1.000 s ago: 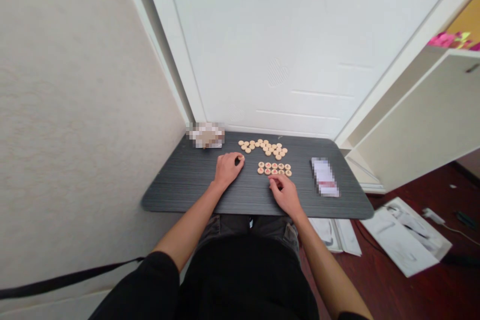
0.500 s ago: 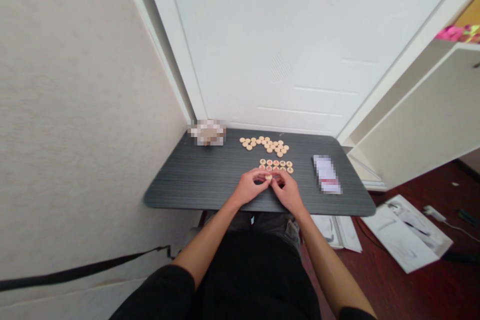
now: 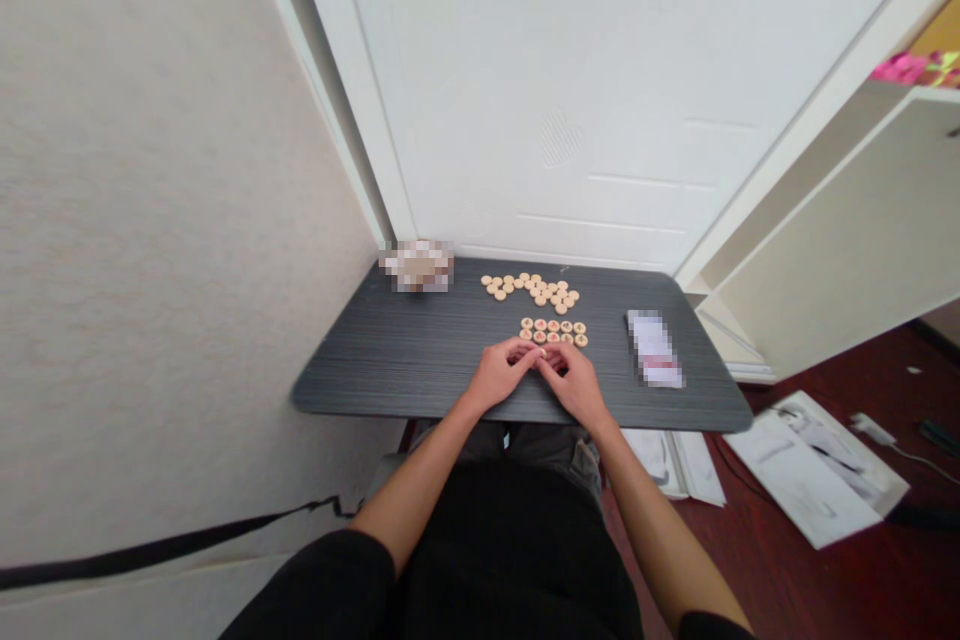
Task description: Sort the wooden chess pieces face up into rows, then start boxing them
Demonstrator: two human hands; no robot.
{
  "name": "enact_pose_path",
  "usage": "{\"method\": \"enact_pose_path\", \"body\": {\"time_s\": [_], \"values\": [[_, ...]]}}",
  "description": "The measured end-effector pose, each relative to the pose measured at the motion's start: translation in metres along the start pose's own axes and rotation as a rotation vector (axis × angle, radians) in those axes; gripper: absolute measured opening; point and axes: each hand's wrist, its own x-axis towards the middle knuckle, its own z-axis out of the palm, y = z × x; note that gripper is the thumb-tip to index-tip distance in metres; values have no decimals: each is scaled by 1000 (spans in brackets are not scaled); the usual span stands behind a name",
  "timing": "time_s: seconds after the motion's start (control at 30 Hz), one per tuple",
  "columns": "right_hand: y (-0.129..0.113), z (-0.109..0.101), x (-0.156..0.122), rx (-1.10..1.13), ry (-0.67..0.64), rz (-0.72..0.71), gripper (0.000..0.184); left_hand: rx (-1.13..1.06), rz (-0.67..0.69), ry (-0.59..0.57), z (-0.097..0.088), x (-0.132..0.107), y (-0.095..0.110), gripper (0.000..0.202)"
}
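Left hand [image 3: 501,375], right hand [image 3: 577,382]: fingers pinching 1 piece [image 3: 541,352] together, near 2 rows of marked discs [image 3: 553,326].

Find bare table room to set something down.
On the dark grey streaked table, the widest free patch lies between the blurred pale bundle, left hand and front edge. A narrower one separates rows of round marked pieces from the blurred white rectangle. The centre is crowded with the right hand, those rows and plain pale discs.
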Motion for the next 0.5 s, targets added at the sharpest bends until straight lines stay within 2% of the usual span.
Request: {"method": "enact_pose_path", "body": {"time_s": [0.5], "values": [[-1, -1, 1, -26, 22, -16, 26, -82, -6, -12, 2, 1, 0, 30]]}}
